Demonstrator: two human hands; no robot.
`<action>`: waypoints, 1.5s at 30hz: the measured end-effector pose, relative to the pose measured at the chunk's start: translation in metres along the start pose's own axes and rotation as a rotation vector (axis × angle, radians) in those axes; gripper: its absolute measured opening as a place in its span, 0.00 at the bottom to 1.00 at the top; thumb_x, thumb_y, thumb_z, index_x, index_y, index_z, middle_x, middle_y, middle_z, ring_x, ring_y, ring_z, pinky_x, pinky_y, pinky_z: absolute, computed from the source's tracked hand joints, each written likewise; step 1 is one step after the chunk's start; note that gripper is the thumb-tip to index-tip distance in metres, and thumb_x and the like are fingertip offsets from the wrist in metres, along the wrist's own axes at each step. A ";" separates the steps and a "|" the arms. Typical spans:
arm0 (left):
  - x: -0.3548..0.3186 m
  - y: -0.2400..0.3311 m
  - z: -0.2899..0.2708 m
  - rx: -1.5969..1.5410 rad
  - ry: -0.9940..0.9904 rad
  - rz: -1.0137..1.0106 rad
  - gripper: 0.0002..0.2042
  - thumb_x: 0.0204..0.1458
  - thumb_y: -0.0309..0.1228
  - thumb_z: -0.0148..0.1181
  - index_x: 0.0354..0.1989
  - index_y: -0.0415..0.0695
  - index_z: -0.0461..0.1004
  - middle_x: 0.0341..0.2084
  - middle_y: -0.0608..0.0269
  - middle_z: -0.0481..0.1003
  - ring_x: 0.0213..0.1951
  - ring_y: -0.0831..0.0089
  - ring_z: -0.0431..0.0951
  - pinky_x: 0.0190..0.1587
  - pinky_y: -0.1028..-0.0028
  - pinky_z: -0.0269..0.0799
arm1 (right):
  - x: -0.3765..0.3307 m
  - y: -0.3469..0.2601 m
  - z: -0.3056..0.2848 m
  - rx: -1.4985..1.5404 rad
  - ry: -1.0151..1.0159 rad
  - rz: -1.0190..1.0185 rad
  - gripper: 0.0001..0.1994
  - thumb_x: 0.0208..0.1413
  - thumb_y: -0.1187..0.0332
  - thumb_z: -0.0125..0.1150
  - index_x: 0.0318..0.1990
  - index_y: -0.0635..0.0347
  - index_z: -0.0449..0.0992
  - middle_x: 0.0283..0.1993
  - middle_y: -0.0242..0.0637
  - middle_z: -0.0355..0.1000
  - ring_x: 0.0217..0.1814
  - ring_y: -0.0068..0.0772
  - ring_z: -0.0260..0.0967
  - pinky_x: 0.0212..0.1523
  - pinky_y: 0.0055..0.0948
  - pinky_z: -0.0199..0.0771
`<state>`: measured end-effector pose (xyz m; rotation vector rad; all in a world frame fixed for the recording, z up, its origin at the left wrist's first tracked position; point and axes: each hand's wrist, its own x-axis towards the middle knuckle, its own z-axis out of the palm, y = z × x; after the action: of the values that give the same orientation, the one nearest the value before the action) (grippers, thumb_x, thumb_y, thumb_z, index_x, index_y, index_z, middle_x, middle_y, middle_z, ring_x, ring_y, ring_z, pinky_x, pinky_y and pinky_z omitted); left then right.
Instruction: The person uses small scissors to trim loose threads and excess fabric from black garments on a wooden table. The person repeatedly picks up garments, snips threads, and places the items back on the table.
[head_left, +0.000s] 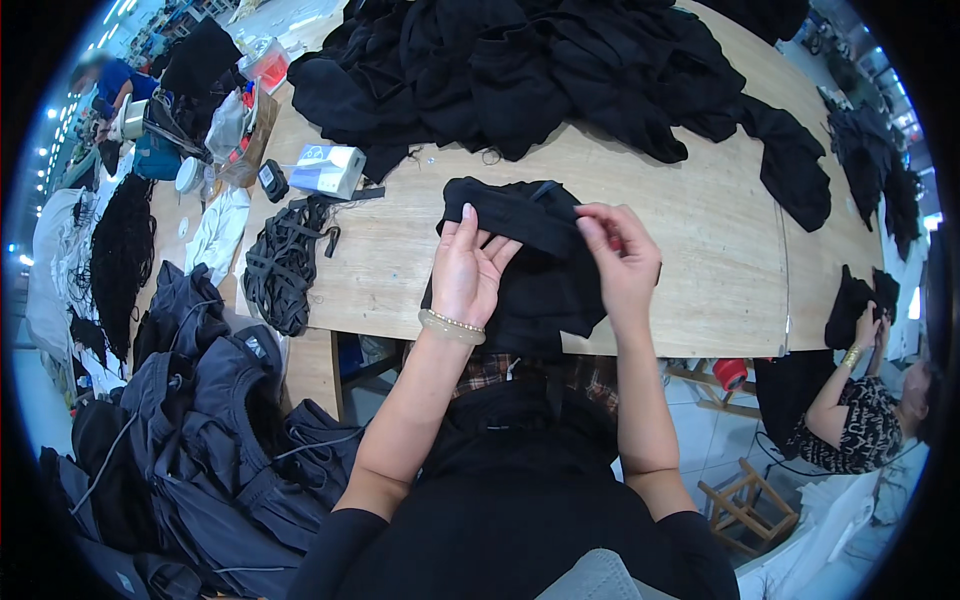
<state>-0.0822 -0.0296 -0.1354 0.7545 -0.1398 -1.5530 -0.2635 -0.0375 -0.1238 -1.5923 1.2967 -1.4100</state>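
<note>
Item, frame centre: black garment (530, 262) mid-fold on wooden table (700, 240). Our left hand (463, 268) and right hand (620, 255) pinch its upper band, fingers closed; we judge smoothing comes next.

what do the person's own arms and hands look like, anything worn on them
Both forearms are bare, with black sleeves ending above the elbows. The left hand has a pale beaded bracelet at the wrist. The right hand shows no ring, watch or glove.
</note>
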 end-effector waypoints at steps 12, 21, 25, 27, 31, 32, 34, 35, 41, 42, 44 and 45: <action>-0.009 -0.004 0.002 0.017 -0.034 0.002 0.10 0.67 0.36 0.49 0.46 0.42 0.66 0.45 0.47 0.76 0.47 0.58 0.80 0.48 0.63 0.81 | 0.005 -0.001 0.031 0.205 0.106 0.141 0.05 0.60 0.73 0.62 0.34 0.65 0.75 0.29 0.28 0.71 0.30 0.17 0.65 0.31 0.20 0.66; -0.011 -0.004 0.005 0.024 -0.084 -0.056 0.19 0.67 0.45 0.47 0.53 0.41 0.67 0.48 0.46 0.75 0.52 0.57 0.78 0.53 0.62 0.77 | 0.003 -0.001 0.011 0.204 0.083 0.113 0.08 0.59 0.69 0.65 0.31 0.64 0.76 0.27 0.21 0.65 0.29 0.11 0.52 0.31 0.15 0.52; -0.016 -0.001 0.007 -0.014 -0.112 -0.087 0.23 0.66 0.48 0.46 0.56 0.40 0.66 0.52 0.45 0.72 0.57 0.55 0.74 0.59 0.58 0.72 | 0.002 -0.006 0.016 0.244 0.092 0.185 0.06 0.61 0.69 0.63 0.36 0.63 0.77 0.28 0.22 0.67 0.27 0.10 0.54 0.28 0.14 0.52; -0.020 0.002 0.004 -0.015 -0.083 -0.070 0.23 0.65 0.48 0.48 0.57 0.40 0.66 0.51 0.49 0.74 0.57 0.59 0.73 0.58 0.58 0.70 | 0.004 -0.001 0.014 0.233 0.134 0.171 0.07 0.63 0.67 0.60 0.39 0.61 0.78 0.26 0.23 0.67 0.20 0.07 0.51 0.20 0.13 0.47; -0.039 0.006 -0.044 0.150 0.082 -0.058 0.17 0.64 0.40 0.55 0.54 0.41 0.71 0.51 0.58 0.74 0.55 0.68 0.72 0.57 0.63 0.69 | 0.002 0.036 -0.016 0.309 0.240 0.317 0.12 0.67 0.63 0.55 0.37 0.62 0.78 0.24 0.24 0.67 0.17 0.08 0.48 0.17 0.15 0.44; -0.046 0.009 -0.055 0.286 0.178 -0.029 0.12 0.63 0.36 0.57 0.47 0.40 0.75 0.42 0.61 0.78 0.44 0.74 0.76 0.47 0.69 0.73 | 0.000 0.052 -0.025 0.218 0.251 0.312 0.12 0.67 0.63 0.55 0.36 0.62 0.79 0.24 0.24 0.67 0.17 0.08 0.49 0.18 0.15 0.45; -0.045 0.014 -0.117 0.877 0.305 -0.013 0.11 0.58 0.34 0.64 0.29 0.38 0.78 0.16 0.71 0.72 0.18 0.83 0.67 0.21 0.77 0.62 | -0.010 0.075 -0.045 0.143 0.188 0.454 0.11 0.66 0.65 0.55 0.35 0.62 0.79 0.23 0.23 0.67 0.19 0.08 0.50 0.19 0.16 0.45; -0.050 0.022 -0.133 1.285 0.296 0.111 0.13 0.55 0.34 0.67 0.25 0.37 0.77 0.13 0.70 0.71 0.17 0.84 0.66 0.21 0.77 0.61 | -0.016 0.084 -0.052 0.103 0.166 0.473 0.11 0.65 0.65 0.56 0.35 0.62 0.79 0.23 0.23 0.67 0.18 0.08 0.50 0.19 0.16 0.45; -0.069 0.068 -0.192 1.639 0.452 0.506 0.07 0.57 0.29 0.60 0.36 0.39 0.81 0.14 0.58 0.73 0.20 0.76 0.72 0.26 0.72 0.65 | -0.034 0.083 -0.064 0.153 -0.019 0.662 0.10 0.63 0.66 0.57 0.39 0.62 0.80 0.25 0.26 0.73 0.15 0.08 0.49 0.15 0.16 0.43; -0.066 0.068 -0.187 1.602 0.487 0.729 0.08 0.59 0.30 0.58 0.38 0.39 0.80 0.14 0.59 0.73 0.20 0.77 0.73 0.25 0.72 0.66 | -0.032 0.083 -0.062 0.173 -0.065 0.669 0.10 0.63 0.65 0.57 0.40 0.62 0.80 0.26 0.27 0.74 0.15 0.08 0.48 0.15 0.16 0.42; -0.063 0.076 -0.174 1.500 0.482 0.820 0.10 0.62 0.31 0.55 0.41 0.38 0.80 0.15 0.61 0.74 0.21 0.78 0.74 0.25 0.74 0.66 | -0.027 0.078 -0.055 0.183 -0.132 0.704 0.11 0.63 0.64 0.57 0.41 0.63 0.80 0.27 0.29 0.76 0.14 0.07 0.48 0.14 0.17 0.41; -0.062 0.080 -0.173 1.443 0.445 0.690 0.11 0.63 0.31 0.53 0.42 0.37 0.79 0.16 0.61 0.75 0.21 0.78 0.74 0.25 0.75 0.67 | -0.023 0.076 -0.049 0.171 -0.153 0.732 0.11 0.63 0.64 0.57 0.42 0.63 0.80 0.28 0.30 0.77 0.14 0.07 0.47 0.14 0.17 0.41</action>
<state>0.0741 0.0753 -0.2048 1.8721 -1.1230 -0.3892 -0.3285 -0.0320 -0.1901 -0.9338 1.4172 -0.8883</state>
